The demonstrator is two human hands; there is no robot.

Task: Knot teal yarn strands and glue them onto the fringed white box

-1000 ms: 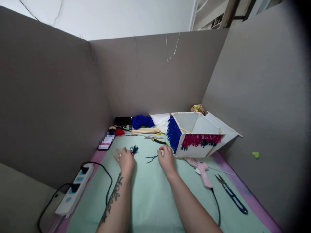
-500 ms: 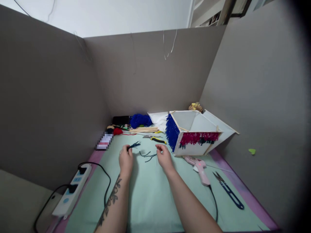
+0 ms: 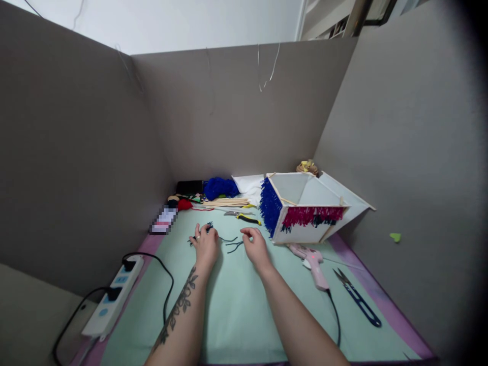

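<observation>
My left hand (image 3: 206, 247) is above the mat with its outer fingers spread and its index finger and thumb bent together. Dark blue-green yarn strands (image 3: 210, 224) show beyond and to the left of its fingers, partly hidden by them. A loose yarn strand (image 3: 229, 240) reaches from beside my left hand towards the right. My right hand (image 3: 256, 250) is closed in a pinch on short dark yarn pieces (image 3: 234, 246), whose free ends point left. Right of it stands a white frame box (image 3: 305, 231) with blue fringe (image 3: 270, 207) and dark red fringe (image 3: 310, 216).
A pink glue gun (image 3: 314, 264) and thread snips (image 3: 358, 299) lie at right. Behind my hands are pliers (image 3: 246, 218), wooden sticks (image 3: 225, 202) and blue yarn (image 3: 220, 188). A power strip (image 3: 116, 297) and a phone (image 3: 163, 220) line the left edge. Grey partitions (image 3: 244, 117) surround the table.
My left hand has shifted right and turned palm down, its fingers spreading over the yarn bundle it held upright. My right hand has hardly moved and keeps its pinch.
</observation>
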